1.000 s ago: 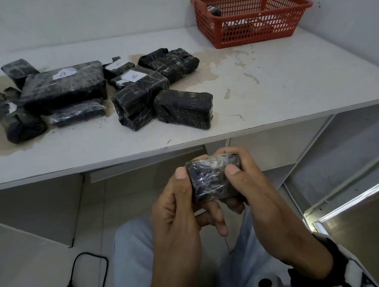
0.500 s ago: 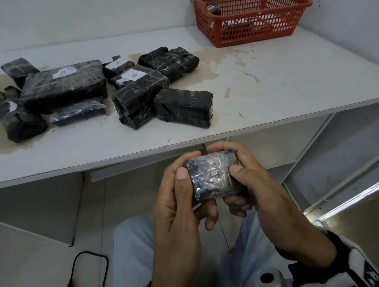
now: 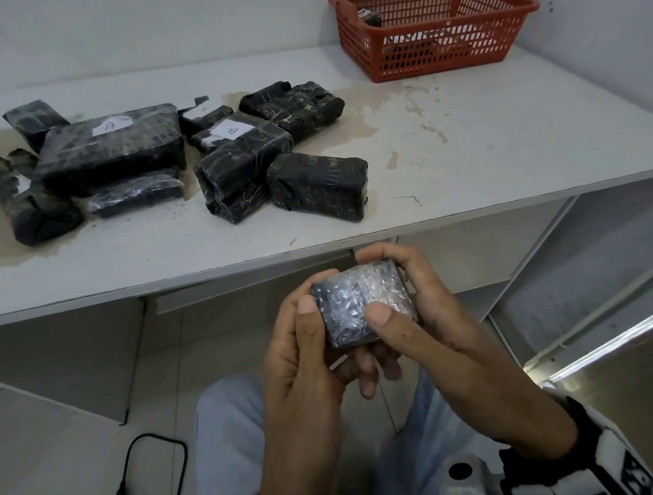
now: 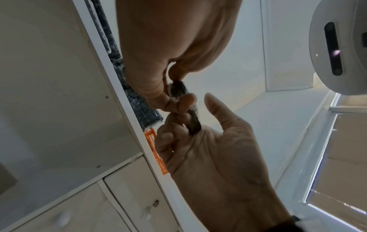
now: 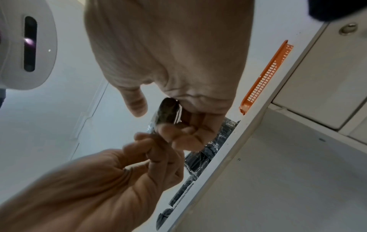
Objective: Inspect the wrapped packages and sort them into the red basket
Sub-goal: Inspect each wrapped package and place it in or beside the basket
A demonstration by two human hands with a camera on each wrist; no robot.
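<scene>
Left hand (image 3: 303, 353): grip clamped on small black plastic-wrapped package (image 3: 362, 307).
Right hand (image 3: 423, 317): grip clamped on same package.
Red slatted plastic basket (image 3: 438, 53): one o'clock, on white tabletop (image 3: 506, 142).

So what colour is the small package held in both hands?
Black under shiny clear film, seen best in the head view: small package.

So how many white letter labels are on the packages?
3: on the big left package, the small one right of it, and the middle package. Others may face down.
</scene>
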